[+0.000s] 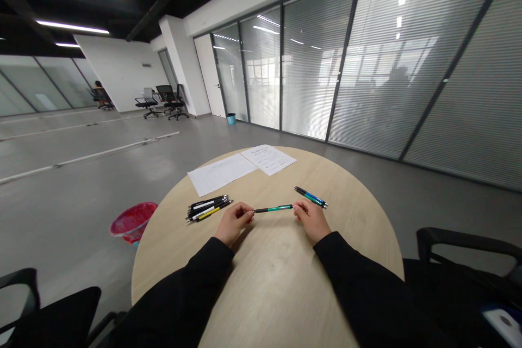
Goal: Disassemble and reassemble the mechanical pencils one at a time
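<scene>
A green and black pen (pixel 273 209) is stretched level between my two hands over the round wooden table (pixel 277 277). My left hand (pixel 234 222) pinches its dark end, fingers curled. My right hand (pixel 310 218) pinches the green end. A bunch of several black, white and yellow pens (pixel 207 208) lies just left of my left hand. Two more pens, green and blue (pixel 310 197), lie just beyond my right hand.
Two sheets of paper (pixel 240 167) lie at the table's far edge. A red bin (pixel 132 221) stands on the floor to the left. Black chairs (pixel 465 261) flank me on both sides. A glass wall with blinds runs along the right. Office chairs stand far off.
</scene>
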Demonstrator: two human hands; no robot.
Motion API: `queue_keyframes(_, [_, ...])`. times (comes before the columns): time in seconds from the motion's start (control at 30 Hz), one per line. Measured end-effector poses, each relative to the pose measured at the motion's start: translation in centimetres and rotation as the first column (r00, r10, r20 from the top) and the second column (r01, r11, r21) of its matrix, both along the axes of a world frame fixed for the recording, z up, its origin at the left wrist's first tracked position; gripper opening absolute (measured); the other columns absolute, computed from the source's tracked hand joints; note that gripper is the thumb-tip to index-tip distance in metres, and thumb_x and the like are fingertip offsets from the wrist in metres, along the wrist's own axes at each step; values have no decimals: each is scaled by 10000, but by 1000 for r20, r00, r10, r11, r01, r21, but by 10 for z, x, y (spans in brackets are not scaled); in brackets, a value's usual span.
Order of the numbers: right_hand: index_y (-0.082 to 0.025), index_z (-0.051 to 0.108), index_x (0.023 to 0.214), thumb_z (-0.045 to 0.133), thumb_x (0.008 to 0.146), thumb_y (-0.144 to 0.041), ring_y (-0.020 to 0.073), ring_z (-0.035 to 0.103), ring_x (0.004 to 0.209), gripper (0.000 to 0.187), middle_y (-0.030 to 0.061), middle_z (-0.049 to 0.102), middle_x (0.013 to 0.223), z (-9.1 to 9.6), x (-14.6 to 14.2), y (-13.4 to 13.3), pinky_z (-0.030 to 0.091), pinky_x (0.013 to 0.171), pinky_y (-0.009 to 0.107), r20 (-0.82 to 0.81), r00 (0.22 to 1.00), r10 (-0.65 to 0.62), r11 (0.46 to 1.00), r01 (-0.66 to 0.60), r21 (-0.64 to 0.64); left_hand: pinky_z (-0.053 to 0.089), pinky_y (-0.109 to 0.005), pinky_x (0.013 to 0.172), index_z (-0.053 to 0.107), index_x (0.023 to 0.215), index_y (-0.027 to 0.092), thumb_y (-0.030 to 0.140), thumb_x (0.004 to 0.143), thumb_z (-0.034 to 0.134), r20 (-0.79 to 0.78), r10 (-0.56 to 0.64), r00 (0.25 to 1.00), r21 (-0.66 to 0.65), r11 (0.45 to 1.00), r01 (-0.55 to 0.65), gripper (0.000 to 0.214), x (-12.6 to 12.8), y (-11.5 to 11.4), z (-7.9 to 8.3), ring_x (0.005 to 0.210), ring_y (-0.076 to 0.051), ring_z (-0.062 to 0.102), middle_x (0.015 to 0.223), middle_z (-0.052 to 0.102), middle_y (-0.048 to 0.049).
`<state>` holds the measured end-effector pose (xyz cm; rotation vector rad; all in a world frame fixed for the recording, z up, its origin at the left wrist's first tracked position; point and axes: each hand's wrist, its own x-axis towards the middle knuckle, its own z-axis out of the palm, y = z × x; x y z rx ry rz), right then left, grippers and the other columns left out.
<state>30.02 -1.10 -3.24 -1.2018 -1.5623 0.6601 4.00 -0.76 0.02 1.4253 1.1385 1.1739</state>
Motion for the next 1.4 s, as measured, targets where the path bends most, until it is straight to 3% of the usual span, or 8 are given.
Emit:
queue_keyframes(0.43, [-190, 619, 740, 504, 909, -378, 147, 561, 570, 278, 14, 638, 667, -5, 1, 3, 424, 552, 250, 30, 1000, -10, 1000, 10, -6, 362, -220, 529, 605, 731, 144, 362, 683, 745, 15, -3, 1000, -11, 1000, 3, 264, 0, 1, -1, 535, -97, 496, 586, 597, 19])
queue_keyframes(1.07, [-193, 570, 676, 492, 912, -343, 136, 529, 540, 290, -16, 577, 578, 4, 0, -1, 369, 557, 247, 63, 998, 1, 1000, 0, -8, 357, -213, 523, 604, 736, 142, 354, 691, 753, 26, -11, 1000, -2, 1000, 12, 262, 0, 0, -1, 535, -94, 495, 590, 602, 18])
queue_keyframes(1.4, [-184, 651, 712, 527, 884, -360, 156, 552, 588, 276, 10, 620, 645, 1, 2, 2, 412, 572, 259, 41, 999, -7, 1000, 6, 23, 350, -215, 512, 593, 713, 148, 370, 694, 739, 10, -13, 1000, 2, 1000, 13, 267, -1, 1, -1, 525, -95, 489, 583, 602, 12])
